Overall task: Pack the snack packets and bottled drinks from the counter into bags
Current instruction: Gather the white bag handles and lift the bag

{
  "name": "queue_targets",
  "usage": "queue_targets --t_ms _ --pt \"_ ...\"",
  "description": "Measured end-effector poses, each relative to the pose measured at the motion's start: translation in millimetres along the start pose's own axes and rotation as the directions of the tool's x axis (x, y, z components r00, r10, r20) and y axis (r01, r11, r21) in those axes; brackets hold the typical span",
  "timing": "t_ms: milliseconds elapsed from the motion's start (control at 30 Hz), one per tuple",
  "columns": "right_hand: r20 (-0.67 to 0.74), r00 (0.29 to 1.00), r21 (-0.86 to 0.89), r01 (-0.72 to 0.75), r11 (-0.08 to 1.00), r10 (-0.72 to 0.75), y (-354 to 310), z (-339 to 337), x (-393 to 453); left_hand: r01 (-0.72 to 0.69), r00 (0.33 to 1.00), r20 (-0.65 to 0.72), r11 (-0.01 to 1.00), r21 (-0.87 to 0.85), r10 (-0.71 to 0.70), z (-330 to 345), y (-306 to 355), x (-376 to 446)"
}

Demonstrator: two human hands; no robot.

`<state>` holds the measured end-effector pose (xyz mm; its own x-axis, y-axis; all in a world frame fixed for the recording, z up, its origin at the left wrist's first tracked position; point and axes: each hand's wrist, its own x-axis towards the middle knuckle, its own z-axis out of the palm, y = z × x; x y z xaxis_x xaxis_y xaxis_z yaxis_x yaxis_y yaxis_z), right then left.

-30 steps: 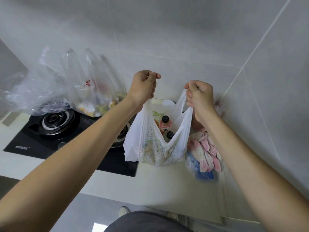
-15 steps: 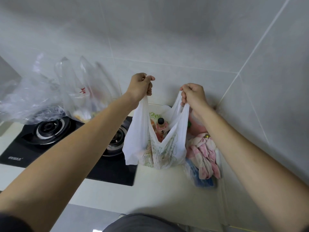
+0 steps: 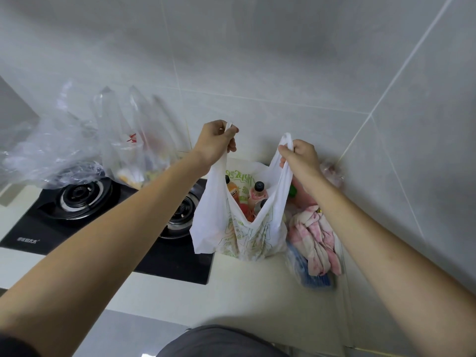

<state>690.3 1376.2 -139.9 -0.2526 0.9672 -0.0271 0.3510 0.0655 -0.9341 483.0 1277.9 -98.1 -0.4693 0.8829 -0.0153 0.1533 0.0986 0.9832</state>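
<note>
A white plastic bag (image 3: 224, 228) with green print stands on the pale counter (image 3: 247, 287), its mouth held wide. My left hand (image 3: 215, 143) grips the left handle and my right hand (image 3: 300, 157) grips the right handle, both raised above the bag. Inside I see bottled drinks: a pink one with a black cap (image 3: 257, 194) and an orange one (image 3: 231, 188) further left. A clear bag of snack packets (image 3: 128, 161) stands upright at the back left, beside the stove.
A black two-burner gas stove (image 3: 85, 215) lies left of the white bag. A crumpled clear bag (image 3: 49, 153) sits over its far-left burner. A clear bag with pink cloth (image 3: 315, 240) leans against the right wall. Tiled walls close the back and right.
Both hands have kept hold of the handles and moved apart, opening the bag's mouth wider. More bottles show inside now.
</note>
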Motion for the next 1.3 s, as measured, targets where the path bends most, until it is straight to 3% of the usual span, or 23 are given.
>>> queue_targets --t_ms 133,367,600,867,1100,1300 --pt "-0.051 0.993 -0.124 0.096 0.988 -0.103 -2 -2 -2 -0.010 1.000 -0.023 0.999 0.051 0.012 -1 -1 -5" --pt "-0.054 0.972 -0.190 0.214 0.958 -0.227 -10 -7 -11 0.009 0.998 -0.068 0.992 0.123 -0.001 -10 -15 -13" --pt "0.042 0.972 -0.261 0.234 0.937 -0.231 -14 1 -19 0.124 0.992 -0.037 0.947 0.295 -0.119 -7 -26 -20" --pt "0.098 0.967 -0.238 0.253 0.938 -0.236 -11 8 -34 0.212 0.976 -0.124 0.926 0.314 -0.182 -14 -51 -34" --pt "0.158 0.958 -0.212 0.269 0.939 -0.239 -7 15 -55 0.062 0.994 -0.108 0.910 0.410 -0.020 -29 -38 -63" --pt "0.134 0.956 -0.201 0.283 0.938 -0.260 -15 22 -101 -0.130 0.989 0.000 0.866 0.483 0.148 -49 -20 -102"
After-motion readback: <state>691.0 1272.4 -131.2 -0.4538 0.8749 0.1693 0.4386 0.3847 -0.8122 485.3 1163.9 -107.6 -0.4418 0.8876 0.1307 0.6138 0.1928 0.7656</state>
